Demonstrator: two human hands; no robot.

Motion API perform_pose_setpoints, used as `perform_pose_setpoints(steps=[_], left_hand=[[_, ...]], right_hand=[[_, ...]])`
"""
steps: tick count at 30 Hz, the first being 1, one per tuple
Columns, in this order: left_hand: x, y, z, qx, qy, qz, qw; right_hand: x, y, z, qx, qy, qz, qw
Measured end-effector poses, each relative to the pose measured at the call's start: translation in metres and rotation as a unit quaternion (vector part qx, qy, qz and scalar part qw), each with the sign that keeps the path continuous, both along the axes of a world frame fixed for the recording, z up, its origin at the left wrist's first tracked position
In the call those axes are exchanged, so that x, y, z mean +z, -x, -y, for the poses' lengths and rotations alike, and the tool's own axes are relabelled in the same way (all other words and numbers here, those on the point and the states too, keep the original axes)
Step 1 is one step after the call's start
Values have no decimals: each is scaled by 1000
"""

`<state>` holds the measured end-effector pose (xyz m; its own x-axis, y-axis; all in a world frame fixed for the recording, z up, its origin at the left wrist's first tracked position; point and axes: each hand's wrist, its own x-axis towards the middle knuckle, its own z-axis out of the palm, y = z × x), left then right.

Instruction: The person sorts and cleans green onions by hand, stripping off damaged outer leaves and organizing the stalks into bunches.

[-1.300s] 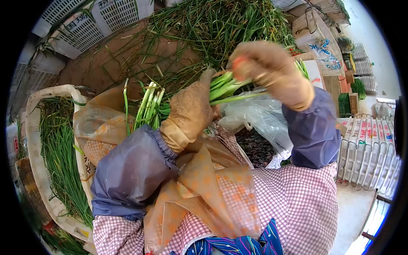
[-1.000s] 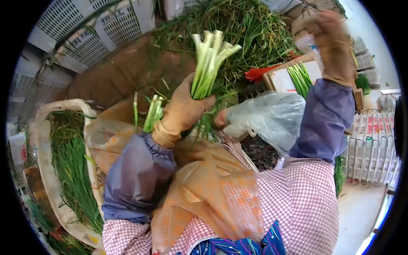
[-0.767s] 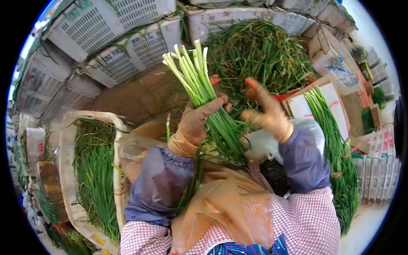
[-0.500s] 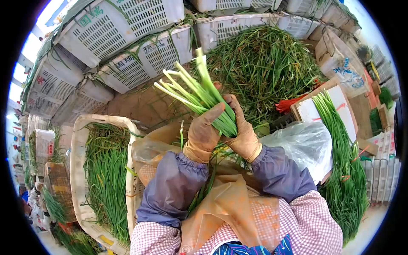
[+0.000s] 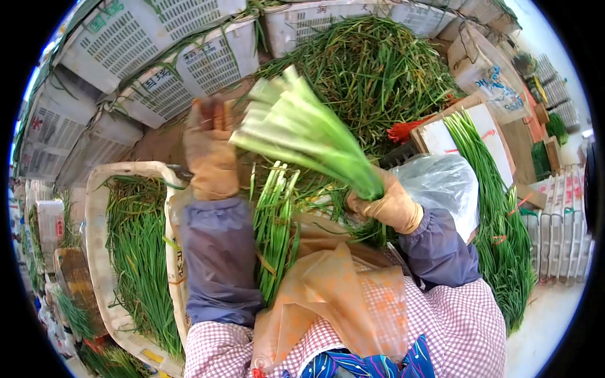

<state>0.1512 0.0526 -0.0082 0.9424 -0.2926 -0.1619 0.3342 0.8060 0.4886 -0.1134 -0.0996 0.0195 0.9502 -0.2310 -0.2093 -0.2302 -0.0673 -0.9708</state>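
My right hand (image 5: 389, 203), in a tan glove, is closed around the green part of a bunch of garlic chives (image 5: 315, 135). The pale stalk ends fan out to the upper left, blurred by motion. Off to the left, my gloved left hand (image 5: 213, 148) is raised with its fingers pointing up and nothing visible in it; it is apart from the bunch and somewhat smeared. Between my forearms, another small bundle of chives (image 5: 276, 220) lies on my lap beside the orange-brown plastic apron (image 5: 328, 283).
At the left stands a cream crate (image 5: 179, 252) with chives in it. Ahead lies a large heap of loose leaves (image 5: 384, 82), with white crates (image 5: 208, 60) stacked behind. To the right are red ties (image 5: 406, 130), a clear plastic bag (image 5: 441, 186) and long chives (image 5: 485, 208).
My left hand has let go of the bunch and moved left and up. My right hand has shifted right with the bunch. The bundle on my lap now shows more fully.
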Motion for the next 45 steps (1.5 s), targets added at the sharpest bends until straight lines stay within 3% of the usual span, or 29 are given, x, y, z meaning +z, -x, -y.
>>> perform_pose_setpoints(steps=[2, 3, 5, 7, 8, 10, 11, 14, 16, 18, 20, 21, 22, 23, 24, 25, 26, 28, 29, 32, 33, 34, 36, 40, 42, 45], left_hand=[[5, 7, -3, -15, 23, -40, 999], [12, 17, 2, -22, 24, -37, 999], [19, 49, 19, -213, -5, 18, 977], [15, 73, 30, -369, -22, 113, 922], [16, 87, 35, -368, -13, 141, 919], [29, 91, 39, -371, -35, 159, 914], [22, 81, 40, -344, -25, 103, 933], [11, 65, 35, -332, 11, 12, 943], [15, 62, 30, -326, 9, 23, 945], [32, 56, 22, -305, -1, 88, 948], [60, 51, 13, -232, 25, 82, 969], [68, 50, 14, -210, 71, 165, 961], [61, 44, 20, -216, 71, 165, 960], [48, 35, 32, -190, -137, 305, 923], [48, 32, 41, -147, -335, 427, 827], [53, 28, 47, -96, -360, 431, 822], [61, 22, 44, -179, -201, 265, 926], [74, 17, 44, -190, -48, 135, 971], [65, 4, 46, -198, -199, 236, 930], [64, 23, 66, -190, -224, 351, 889], [80, 28, 63, -263, -125, 239, 926], [83, 25, 68, -231, -58, 180, 954], [76, 30, 76, -262, -247, 304, 882], [74, 49, 80, -318, -160, 318, 879], [77, 52, 78, -311, -86, 159, 933], [76, 64, 73, -326, -87, 142, 931]], right_hand=[[-5, 3, 7, -98, -58, 84, 990], [-8, 2, 12, -116, -41, 50, 991], [-10, -6, 9, -146, -31, 77, 986], [-8, -15, 0, -168, -10, 98, 981], [-5, -19, -5, -168, 1, 97, 981], [-10, -25, -14, -86, 305, 5, 948], [-11, -29, -18, -57, 276, -76, 956], [-26, -38, -20, 3, 225, -28, 974], [-33, -47, -8, 65, 123, 28, 990], [-39, -53, 19, 178, 104, 58, 977], [-6, -47, 42, 69, 125, 25, 989], [-9, -48, 58, 4, 113, 31, 993], [-14, -49, 76, -62, 101, 35, 992], [-25, -51, 97, -102, 215, 24, 971], [-25, -52, 107, -138, 327, 14, 935], [-22, -50, 115, -203, 352, 29, 913], [-17, -45, 124, -248, 304, 64, 918], [2, -37, 134, -254, 86, 217, 939], [16, -34, 131, -266, 57, 234, 933], [39, -33, 125, -254, 43, 301, 918], [47, -34, 118, -240, 45, 319, 916], [47, -36, 108, -250, 41, 315, 915], [51, -41, 96, -202, 81, 336, 916], [49, -39, 98, -232, 35, 352, 906], [49, -34, 82, -243, 74, 334, 908], [42, -40, 50, -139, 217, 313, 914]])
